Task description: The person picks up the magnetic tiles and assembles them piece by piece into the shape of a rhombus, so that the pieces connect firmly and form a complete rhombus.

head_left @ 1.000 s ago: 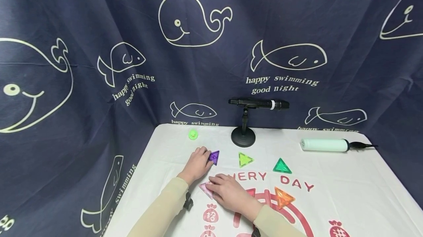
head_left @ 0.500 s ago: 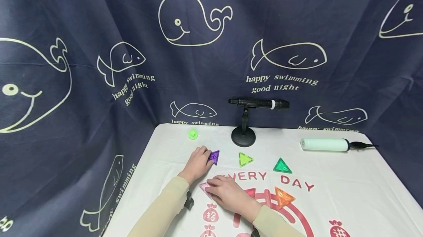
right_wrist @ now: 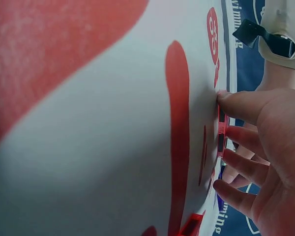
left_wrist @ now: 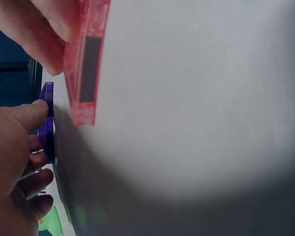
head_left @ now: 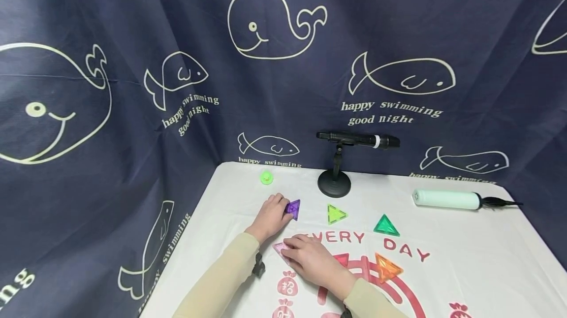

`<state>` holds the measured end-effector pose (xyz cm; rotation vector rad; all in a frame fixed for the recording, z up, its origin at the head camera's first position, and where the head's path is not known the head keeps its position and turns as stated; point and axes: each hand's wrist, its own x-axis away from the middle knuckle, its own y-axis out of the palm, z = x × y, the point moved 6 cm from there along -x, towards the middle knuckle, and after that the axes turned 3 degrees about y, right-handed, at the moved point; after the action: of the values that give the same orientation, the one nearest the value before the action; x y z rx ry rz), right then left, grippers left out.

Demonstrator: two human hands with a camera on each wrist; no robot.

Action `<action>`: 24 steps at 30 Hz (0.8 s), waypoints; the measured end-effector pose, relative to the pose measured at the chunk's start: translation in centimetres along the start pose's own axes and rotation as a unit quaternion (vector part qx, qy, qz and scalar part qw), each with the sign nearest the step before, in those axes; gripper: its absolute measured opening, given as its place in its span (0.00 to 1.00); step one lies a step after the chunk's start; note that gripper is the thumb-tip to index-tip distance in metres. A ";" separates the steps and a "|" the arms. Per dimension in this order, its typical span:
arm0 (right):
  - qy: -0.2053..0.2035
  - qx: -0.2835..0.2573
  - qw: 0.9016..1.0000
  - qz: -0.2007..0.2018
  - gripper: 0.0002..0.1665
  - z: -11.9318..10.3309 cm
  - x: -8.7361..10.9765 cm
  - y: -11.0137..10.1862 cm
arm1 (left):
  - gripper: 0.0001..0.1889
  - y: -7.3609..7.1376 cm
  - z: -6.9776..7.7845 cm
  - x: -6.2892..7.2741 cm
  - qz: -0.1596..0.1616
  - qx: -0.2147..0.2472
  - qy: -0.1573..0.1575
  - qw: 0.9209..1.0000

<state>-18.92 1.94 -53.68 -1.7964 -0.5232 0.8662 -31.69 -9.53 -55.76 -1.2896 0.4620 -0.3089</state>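
My left hand (head_left: 270,215) pinches a purple triangular magnetic tile (head_left: 294,209) near the back left of the table. In the left wrist view the thumb presses one side of the purple tile (left_wrist: 50,132), with fingers at its other side. Closer to me, my right hand (head_left: 312,261) holds a pink triangular magnetic tile (head_left: 281,249) and covers part of it. The right wrist view shows thumb and fingers along the edge of the pink tile (right_wrist: 221,129), low over the cloth. A red tile (head_left: 341,259) shows partly behind the right hand.
Right of the hands lie a yellow-green tile (head_left: 336,214), a green tile (head_left: 386,226) and an orange tile (head_left: 388,269). Along the back stand a small green duck (head_left: 267,177), a microphone (head_left: 354,139) on a black stand (head_left: 334,183) and a mint hand pump (head_left: 447,199).
The head view has turned slightly left, shifting the scene to the right. The right hand covers a little more of the pink tile; both hands otherwise keep their places and holds.
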 end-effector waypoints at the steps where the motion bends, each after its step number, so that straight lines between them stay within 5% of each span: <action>1: -0.002 0.001 1.000 0.003 0.16 0.0 0.0 0.0 | 0.24 0.0 -0.1 0.0 0.002 0.002 -0.003 1.000; 11: 0.017 0.018 1.000 0.009 0.14 0.1 -0.3 -0.3 | 0.23 -0.2 -0.3 -0.1 0.026 0.028 0.003 0.999; 24: 0.042 0.031 0.998 0.037 0.15 1.0 -0.3 -0.9 | 0.26 -0.6 -0.7 0.1 0.046 0.084 -0.037 0.995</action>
<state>-19.89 2.70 -52.93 -1.7963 -0.3752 0.8441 -31.95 -10.26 -55.35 -1.1089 0.4209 -0.2170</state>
